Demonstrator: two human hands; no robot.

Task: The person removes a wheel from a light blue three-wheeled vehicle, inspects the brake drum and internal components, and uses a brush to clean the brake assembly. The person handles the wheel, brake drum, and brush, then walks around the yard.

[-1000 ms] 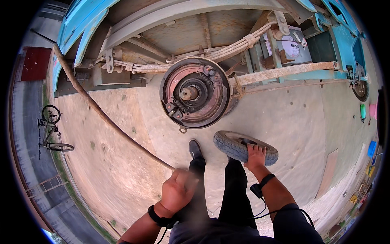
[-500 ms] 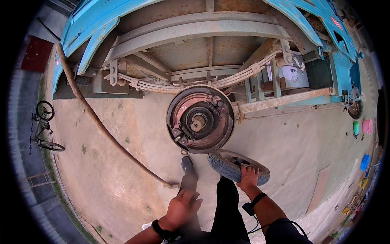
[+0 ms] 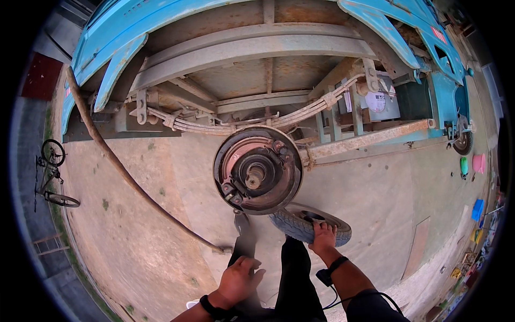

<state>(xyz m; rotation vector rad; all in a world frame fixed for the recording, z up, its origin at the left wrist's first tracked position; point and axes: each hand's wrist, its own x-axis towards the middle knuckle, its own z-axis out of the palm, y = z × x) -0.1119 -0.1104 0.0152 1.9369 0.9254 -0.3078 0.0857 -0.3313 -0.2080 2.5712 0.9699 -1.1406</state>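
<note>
- Gripping the edge of a tyred wheel [image 3: 292, 224], the right hand [image 3: 324, 236] lays its fingers over the upper sidewall, toward the dark centre.
- Those fingers are bent and slightly apart on the rubber; how hard they press, I cannot tell.
- The wheel stands tilted on the concrete ground [image 3: 370, 196], before the person's right leg, just below and to the right of the exposed brake assembly [image 3: 234, 155]. The brake's lower edge overlaps the tyre in this view, so whether the two touch is unclear.
- The left hand [image 3: 237, 280] hangs over the left thigh, with nothing visible in it; its fingers are loosely curled and the thumb stands away from them.
- The brake assembly faces the person, round, with reddish shoes, small springs and a stub shaft [image 3: 254, 178] at its middle.
- Behind it, a leaf spring [image 3: 199, 127] runs under the blue vehicle [image 3: 115, 29], and a rusty beam [image 3: 370, 146] reaches off to the right.
- A long wooden pole [image 3: 131, 177] slants from the vehicle's left side down toward the left leg, well apart from the wheel.
- Farther out lie a bicycle [image 3: 63, 200] at left and a pink bucket [image 3: 479, 164] at right.
</note>
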